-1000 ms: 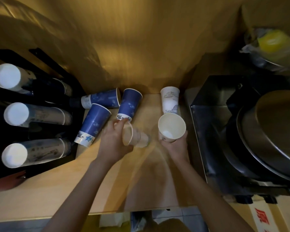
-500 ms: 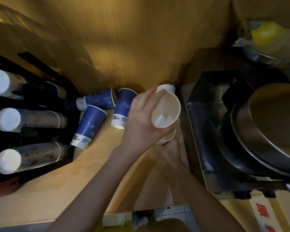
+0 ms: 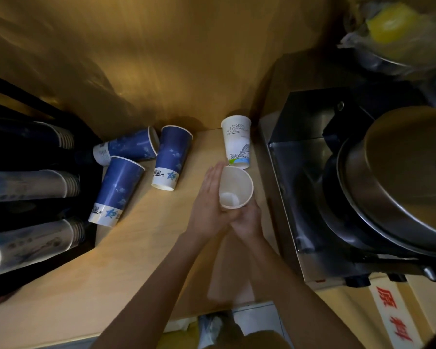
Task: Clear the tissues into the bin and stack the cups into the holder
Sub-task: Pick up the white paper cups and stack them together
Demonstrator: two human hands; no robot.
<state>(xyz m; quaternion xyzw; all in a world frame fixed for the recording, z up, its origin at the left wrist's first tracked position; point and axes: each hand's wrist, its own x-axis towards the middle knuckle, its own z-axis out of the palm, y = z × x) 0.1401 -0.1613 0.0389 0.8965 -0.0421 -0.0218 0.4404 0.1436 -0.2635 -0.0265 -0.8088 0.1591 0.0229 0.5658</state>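
Two nested white paper cups [image 3: 235, 189] sit above the wooden counter [image 3: 141, 260], mouth toward me. My right hand [image 3: 247, 221] grips them from below. My left hand [image 3: 208, 205] presses flat against their left side, fingers straight and together. Another white printed cup [image 3: 238, 141] stands just behind, near the wall. Three blue cups lie or lean to the left: one [image 3: 127, 147] on its side by the holder, one [image 3: 116, 190] in front of it, one [image 3: 172, 157] nearer the middle. The black cup holder [image 3: 86, 127] at far left carries rows of stacked cups [image 3: 33, 187].
A steel appliance [image 3: 300, 177] with a large round pan lid [image 3: 400, 172] fills the right side, close to my right hand. A plastic bag with something yellow [image 3: 388, 23] sits behind it. A cardboard box with red characters [image 3: 393, 321] is at lower right. Crumpled white material [image 3: 212, 326] shows below the counter edge.
My left hand carried its white cup rightward and dropped it into the cup held by my right hand. That hand now lies flat against the nested pair.
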